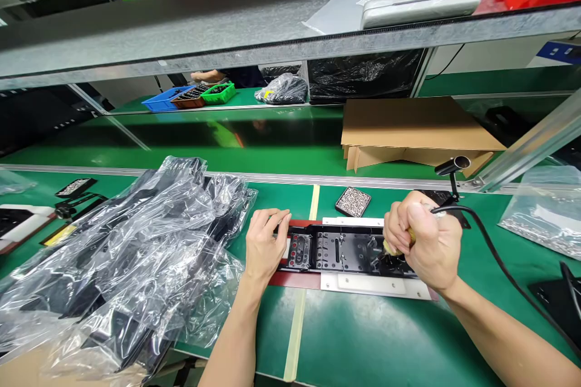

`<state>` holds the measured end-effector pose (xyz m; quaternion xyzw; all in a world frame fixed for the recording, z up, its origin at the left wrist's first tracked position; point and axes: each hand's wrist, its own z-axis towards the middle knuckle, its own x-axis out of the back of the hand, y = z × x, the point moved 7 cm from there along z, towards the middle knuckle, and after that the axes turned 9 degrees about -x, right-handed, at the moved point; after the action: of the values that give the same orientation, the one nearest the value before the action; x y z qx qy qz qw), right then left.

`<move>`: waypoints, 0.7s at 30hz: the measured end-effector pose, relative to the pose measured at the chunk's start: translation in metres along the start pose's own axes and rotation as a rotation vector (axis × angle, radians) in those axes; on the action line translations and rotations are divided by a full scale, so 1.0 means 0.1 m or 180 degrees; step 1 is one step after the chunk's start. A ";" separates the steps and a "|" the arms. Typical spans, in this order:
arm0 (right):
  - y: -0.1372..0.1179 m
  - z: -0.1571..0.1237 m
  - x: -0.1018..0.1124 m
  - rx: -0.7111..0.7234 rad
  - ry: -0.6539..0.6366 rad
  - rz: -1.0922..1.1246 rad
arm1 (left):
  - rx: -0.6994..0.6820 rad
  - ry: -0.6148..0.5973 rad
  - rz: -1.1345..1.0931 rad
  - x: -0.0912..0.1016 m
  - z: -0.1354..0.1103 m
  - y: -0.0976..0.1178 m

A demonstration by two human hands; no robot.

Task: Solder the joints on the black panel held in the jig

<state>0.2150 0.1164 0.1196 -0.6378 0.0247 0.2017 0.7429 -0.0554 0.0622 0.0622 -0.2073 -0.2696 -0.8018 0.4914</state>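
Observation:
A long black plastic housing (347, 249) lies in a fixture with white side strips (363, 283) and a reddish base. My left hand (267, 248) grips the housing's left end, fingers bent over its edge. My right hand (422, 239) is closed in a fist around a corded soldering iron with a yellowish grip (394, 243). Its tip points down and left into the right part of the housing; whether it touches is hard to see. Behind the fixture sits a small black tray (353, 201) full of tiny metal pieces.
Clear plastic bags with black parts (149, 254) fill the left side. A tubular iron stand (452, 166) rises behind my right hand, and a black cable (499, 260) trails rightward. Further back are a cardboard structure (413, 124), a low metal shelf (227, 54) and another person's hand (209, 76).

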 end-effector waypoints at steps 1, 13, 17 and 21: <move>0.00 0.00 0.00 -0.0004 -0.0006 -0.0018 | -0.0001 -0.0005 -0.0009 0.00 0.00 0.01; -0.05 -0.03 0.01 -0.0051 0.0042 -0.0012 | 0.0004 -0.0100 -0.0084 0.01 0.00 0.07; -0.06 -0.03 0.01 -0.0048 0.0057 0.0001 | 0.0033 -0.0142 -0.0106 -0.02 -0.03 0.03; -0.05 -0.02 0.01 -0.0064 0.0062 -0.0002 | 0.0070 -0.0127 -0.0155 -0.06 -0.05 0.01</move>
<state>0.2177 0.1137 0.1234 -0.6472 0.0297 0.1956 0.7362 -0.0519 0.0629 0.0550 -0.2112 -0.2931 -0.8062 0.4684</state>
